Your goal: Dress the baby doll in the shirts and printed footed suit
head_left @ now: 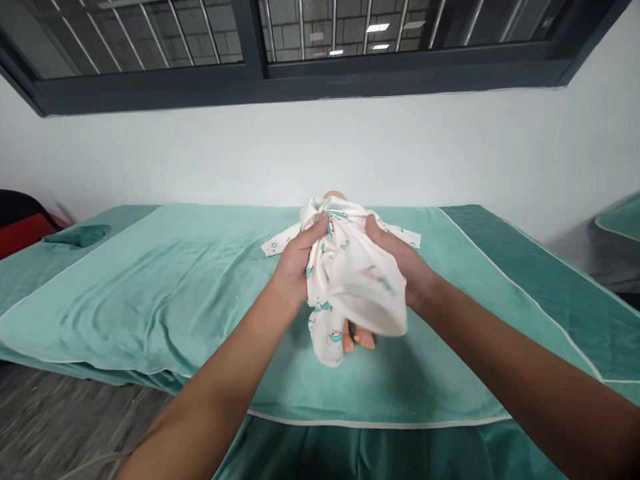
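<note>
- Gripping the shirt, L hand has hold of its L edge, thumb on top near the upper end; most fingers hidden under the cloth.
- R hand likewise grasps the opposite side, thumb pressed on top, other fingers mostly out of sight. Neither hand is free.
- Shirt = white w/ small teal & red prints, bunched btwn both hands, held over the doll, approx. mid-bed. Its lower R part hangs loose as a wide opening, blurred.
- Doll: mostly covered; only feet show below the cloth, plus a bit of head at the top end.
- L sleeve & R sleeve, same print, stick out flat on either side, past the hands. Can't tell if they belong to the held pc. or another one under it.
- Printed cloth leg lies just L of the feet.
- Under it all: light green blanket w/ pale piping, a few wrinkles on L side; darker green strip along R.
- Bkgd: white wall, dark-framed window w/ metal bars.
- Far L: black & red item, type unclear.
</note>
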Tool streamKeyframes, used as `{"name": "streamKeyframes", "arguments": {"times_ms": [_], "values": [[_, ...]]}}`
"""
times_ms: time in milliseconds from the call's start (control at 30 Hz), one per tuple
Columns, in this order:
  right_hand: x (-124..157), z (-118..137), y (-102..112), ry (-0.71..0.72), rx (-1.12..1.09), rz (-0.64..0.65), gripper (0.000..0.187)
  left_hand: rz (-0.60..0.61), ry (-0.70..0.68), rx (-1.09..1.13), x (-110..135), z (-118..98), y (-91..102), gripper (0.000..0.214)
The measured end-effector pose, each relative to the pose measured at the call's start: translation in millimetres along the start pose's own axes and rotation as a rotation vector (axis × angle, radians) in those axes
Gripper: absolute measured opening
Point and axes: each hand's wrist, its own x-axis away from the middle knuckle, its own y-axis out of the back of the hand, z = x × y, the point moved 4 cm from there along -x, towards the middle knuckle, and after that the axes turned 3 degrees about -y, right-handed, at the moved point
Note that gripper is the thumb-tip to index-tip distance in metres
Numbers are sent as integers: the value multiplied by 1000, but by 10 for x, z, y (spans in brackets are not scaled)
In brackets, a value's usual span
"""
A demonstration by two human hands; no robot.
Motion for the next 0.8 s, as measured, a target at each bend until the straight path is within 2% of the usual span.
{"name": "streamKeyframes", "arguments": {"times_ms": [67, 167, 333, 467, 567, 633, 800], "values": [[28, -49, -6, -64, -192, 69, 54, -1, 22, 3, -16, 5, -14, 51], [35, -50, 63, -95, -269, 120, 42, 33, 56, -12, 9, 38, -33, 51], [-20, 82, 341, -2, -307, -83, 24, 41, 88, -173, 77, 140, 36, 51], [65, 52, 372, -55, -270, -102, 28, 127, 236, -372, 166, 189, 143, 51], [224, -149, 350, -161, -255, -131, 40, 264, 342, -391, 262, 236, 157, 53], [359, -352, 333, -237, -261, -163, 47, 292, 402, -409, 316, 319, 176, 51], [771, -911, 198, -458, -285, -260, 55, 105, 447, -465, 385, 606, 320, 42]]}}
